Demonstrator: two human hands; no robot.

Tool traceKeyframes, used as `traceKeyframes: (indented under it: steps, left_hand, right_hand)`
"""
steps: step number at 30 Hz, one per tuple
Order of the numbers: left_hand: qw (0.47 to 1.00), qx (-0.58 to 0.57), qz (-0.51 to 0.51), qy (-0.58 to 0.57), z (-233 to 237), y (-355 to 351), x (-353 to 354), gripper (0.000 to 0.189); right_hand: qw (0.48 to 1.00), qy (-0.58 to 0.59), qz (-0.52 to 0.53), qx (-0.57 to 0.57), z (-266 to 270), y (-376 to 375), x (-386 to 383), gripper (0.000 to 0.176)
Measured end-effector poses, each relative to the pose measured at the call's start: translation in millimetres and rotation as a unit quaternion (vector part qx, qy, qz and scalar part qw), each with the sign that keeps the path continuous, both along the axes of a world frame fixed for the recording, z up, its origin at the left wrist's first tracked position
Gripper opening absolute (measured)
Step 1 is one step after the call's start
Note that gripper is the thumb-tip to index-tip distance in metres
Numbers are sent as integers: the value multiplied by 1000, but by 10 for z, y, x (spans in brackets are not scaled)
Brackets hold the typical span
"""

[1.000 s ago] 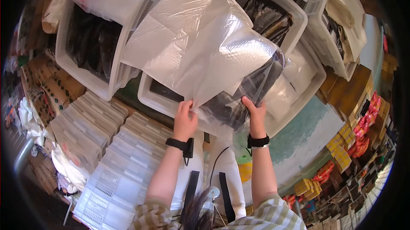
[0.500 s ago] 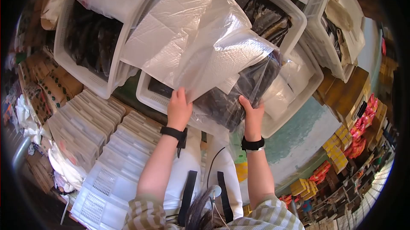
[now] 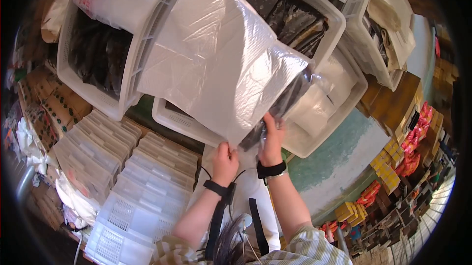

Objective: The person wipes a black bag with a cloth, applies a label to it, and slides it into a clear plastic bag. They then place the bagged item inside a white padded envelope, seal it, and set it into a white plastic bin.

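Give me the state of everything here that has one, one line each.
plastic bag: held up, mostly flat and empty.
dark contents: inside the bag, at its right end.
left hand: closed on the bag's lower edge.
right hand: closed on the bag beside the dark contents.
left crate: open-topped, holding dark goods.
stacked crates: piled in rows.

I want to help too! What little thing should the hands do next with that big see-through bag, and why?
Probably slide the dark bundle deeper into the plastic bag. The right hand grips the bundle at the bag's right end, the left hand pinches the bag's lower edge, and most of the bag looks flat and empty.
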State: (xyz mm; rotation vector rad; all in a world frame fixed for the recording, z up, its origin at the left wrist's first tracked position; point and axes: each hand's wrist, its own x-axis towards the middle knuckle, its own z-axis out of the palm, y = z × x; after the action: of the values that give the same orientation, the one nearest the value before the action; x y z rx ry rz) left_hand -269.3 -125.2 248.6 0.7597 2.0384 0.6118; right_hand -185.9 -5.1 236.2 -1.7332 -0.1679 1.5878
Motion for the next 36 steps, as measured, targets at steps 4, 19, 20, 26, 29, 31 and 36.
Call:
traceKeyframes:
  steps: [4,19,20,26,29,31,36]
  left_hand:
    - [967,-6,154,-203,-372,-303,-412,29]
    - [696,30,453,-556,-828,248,-298,69]
    - [693,33,460,-554,-837,246,-280,69]
    - [670,59,493,-552,-685,435,-339,67]
    - [689,40,468,-552,-545,301,-500,65]
    - [707,0,464,-533,-381,262,-580,61]
    - [738,-104,389,-541,-8,-20,-830,53]
  right_hand:
    - [998,23,55,-12,-159,-35,117,48]
    - [788,-206,559,155,-302,2127,364,55]
    - [748,-211,621,100,-310,2218,302,66]
    - [642,-191,743,-2,-363,2360,221,105]
    - [639,-147,754,-41,-99,2154,257,103]
    - [633,-170,755,4,-68,1959,390,98]
    - [712,-78,693,-87,399,1448,629,82]
